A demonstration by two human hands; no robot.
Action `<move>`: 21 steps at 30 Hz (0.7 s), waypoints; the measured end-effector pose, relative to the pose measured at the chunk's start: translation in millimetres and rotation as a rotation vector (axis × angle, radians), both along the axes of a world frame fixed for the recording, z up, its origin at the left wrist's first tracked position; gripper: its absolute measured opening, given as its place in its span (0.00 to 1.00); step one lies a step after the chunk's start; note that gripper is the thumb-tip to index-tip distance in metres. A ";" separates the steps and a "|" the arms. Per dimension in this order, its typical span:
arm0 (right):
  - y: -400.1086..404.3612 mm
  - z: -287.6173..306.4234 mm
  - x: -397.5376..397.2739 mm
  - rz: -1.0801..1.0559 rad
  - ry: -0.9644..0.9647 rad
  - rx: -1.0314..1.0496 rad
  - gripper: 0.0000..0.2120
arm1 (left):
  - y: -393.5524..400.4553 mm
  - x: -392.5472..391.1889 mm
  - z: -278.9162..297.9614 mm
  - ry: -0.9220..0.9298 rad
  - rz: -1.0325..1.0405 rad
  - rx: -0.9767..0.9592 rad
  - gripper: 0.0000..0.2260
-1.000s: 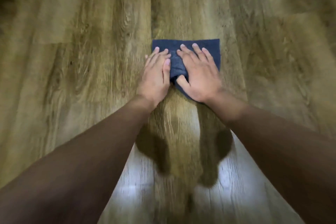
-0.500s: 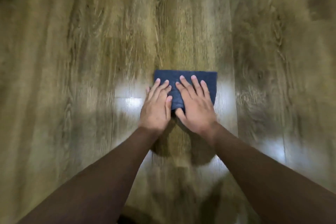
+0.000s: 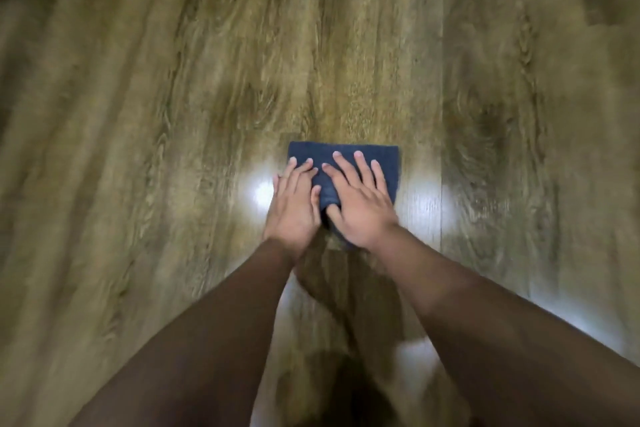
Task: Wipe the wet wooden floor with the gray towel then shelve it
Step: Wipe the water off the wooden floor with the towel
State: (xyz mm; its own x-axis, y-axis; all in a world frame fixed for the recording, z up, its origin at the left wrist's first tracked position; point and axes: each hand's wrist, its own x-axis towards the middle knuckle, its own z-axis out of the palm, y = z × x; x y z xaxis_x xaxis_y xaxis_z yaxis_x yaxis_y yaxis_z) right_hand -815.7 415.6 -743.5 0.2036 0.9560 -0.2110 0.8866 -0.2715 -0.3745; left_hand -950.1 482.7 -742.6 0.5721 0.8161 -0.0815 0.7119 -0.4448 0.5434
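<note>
A folded dark towel (image 3: 346, 156) lies flat on the wooden floor (image 3: 173, 149), near the middle of the view. Both hands press down on it side by side, nearly touching: the left hand (image 3: 294, 204) covers its left edge and the right hand (image 3: 360, 208) its middle. Neither has a grip on the cloth; fingers are straight and slightly spread, palms down. Bright glare patches shine on the boards on either side of the hands.

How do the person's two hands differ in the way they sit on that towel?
The right hand lies wholly on the folded towel, fingers fanned apart; the left hand covers only the towel's left edge, partly over the wooden floor, fingers closer together. The right hand's fingertips reach nearer the towel's far edge than the left's. Both are flat, palms down, pressing.
</note>
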 end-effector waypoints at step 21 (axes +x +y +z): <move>-237.5 53.8 -173.1 -0.051 0.059 -0.261 0.28 | -189.3 -161.8 56.4 0.301 -0.326 -0.170 0.12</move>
